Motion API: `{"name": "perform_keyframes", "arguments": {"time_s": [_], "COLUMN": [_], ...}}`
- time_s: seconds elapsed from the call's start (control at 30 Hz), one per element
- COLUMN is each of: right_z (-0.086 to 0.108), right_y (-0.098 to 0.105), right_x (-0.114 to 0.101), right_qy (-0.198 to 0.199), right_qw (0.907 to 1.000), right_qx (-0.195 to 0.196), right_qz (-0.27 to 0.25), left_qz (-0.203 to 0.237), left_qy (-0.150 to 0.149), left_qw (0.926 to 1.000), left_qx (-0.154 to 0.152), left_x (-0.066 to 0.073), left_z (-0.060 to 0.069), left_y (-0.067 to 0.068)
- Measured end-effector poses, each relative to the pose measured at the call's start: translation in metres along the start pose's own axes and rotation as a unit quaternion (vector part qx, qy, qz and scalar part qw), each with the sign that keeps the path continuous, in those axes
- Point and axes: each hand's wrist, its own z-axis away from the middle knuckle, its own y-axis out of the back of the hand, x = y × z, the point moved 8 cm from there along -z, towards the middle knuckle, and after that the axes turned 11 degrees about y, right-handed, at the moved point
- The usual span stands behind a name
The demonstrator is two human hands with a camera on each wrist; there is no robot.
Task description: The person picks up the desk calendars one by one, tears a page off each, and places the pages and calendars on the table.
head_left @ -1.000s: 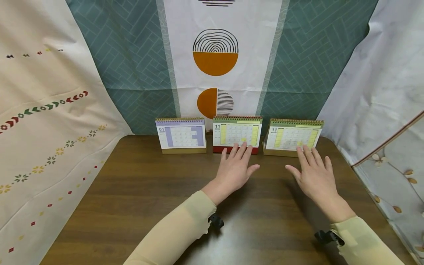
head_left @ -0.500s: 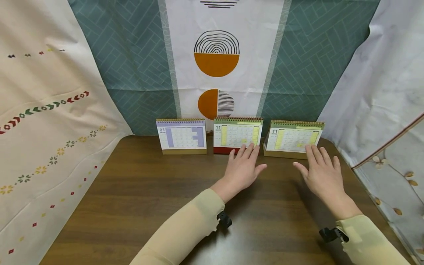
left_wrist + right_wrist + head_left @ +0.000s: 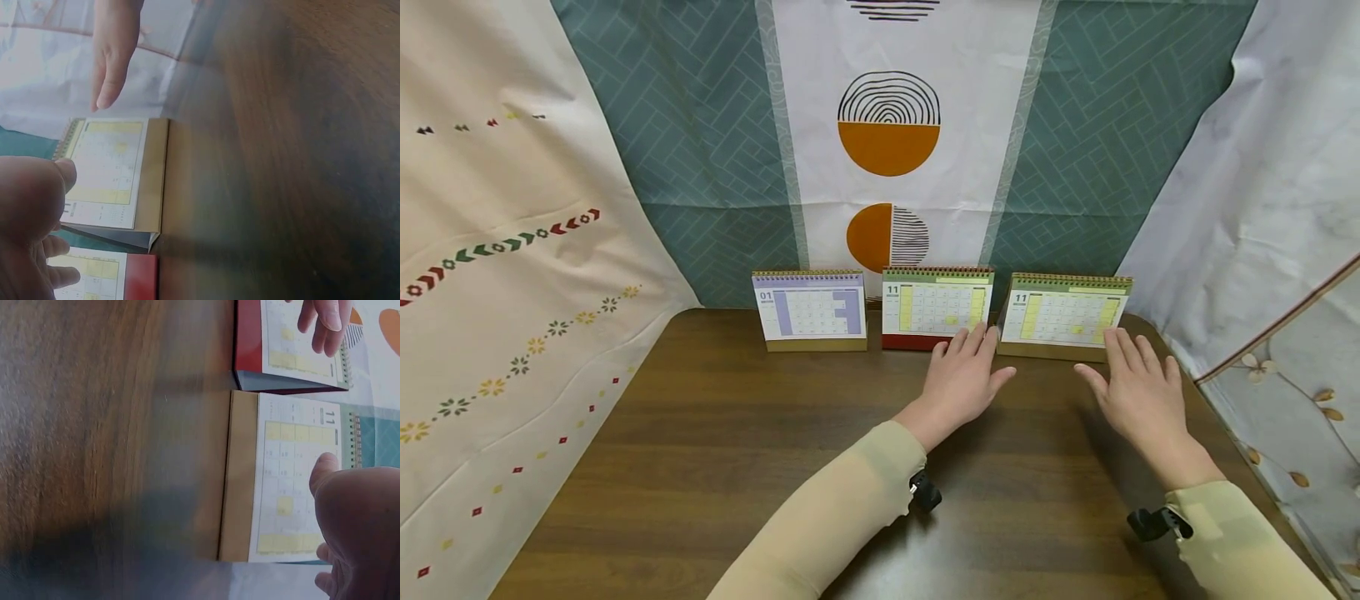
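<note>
Three desk calendars stand in a row at the table's back edge: a purple one (image 3: pixel 816 308) on the left, a green one with a red base (image 3: pixel 925 308) in the middle, and a green one with a tan base (image 3: pixel 1060 317) on the right. The left hand (image 3: pixel 958 379), fingers extended, is in front of the middle calendar's lower right corner; whether it touches cannot be told. The right hand (image 3: pixel 1142 404), also with straight fingers, is at the right calendar's lower right corner. Neither hand holds anything. Both hands also show in the right wrist view.
The brown wooden table (image 3: pixel 700 467) lies under the arms. Behind it hangs a teal and white cloth (image 3: pixel 700 150) with orange shapes. A cream patterned cloth (image 3: pixel 497 275) is on the left and a pale floral cloth (image 3: pixel 1262 275) on the right. Each wrist wears a black device.
Both hands have moved to the right, with fingers still extended. The left hand has slid from the middle calendar's front towards its right corner. The calendars stand as before.
</note>
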Motion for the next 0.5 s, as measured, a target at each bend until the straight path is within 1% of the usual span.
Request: {"name": "perform_keyframes", "arguments": {"time_s": [0.27, 0.5], "right_z": [-0.003, -0.006], "right_y": [-0.003, -0.005], "right_x": [0.014, 0.024], "right_qy": [-0.02, -0.03], "right_qw": [0.9995, 0.9989], "right_qx": [-0.018, -0.02], "right_qz": [-0.015, -0.03], "left_qz": [0.017, 0.02], "left_qy": [0.014, 0.029], "left_qw": [0.9998, 0.9994], "left_qx": [-0.002, -0.005], "left_x": [0.006, 0.011], "left_z": [-0.009, -0.018], "left_y": [-0.003, -0.009]}}
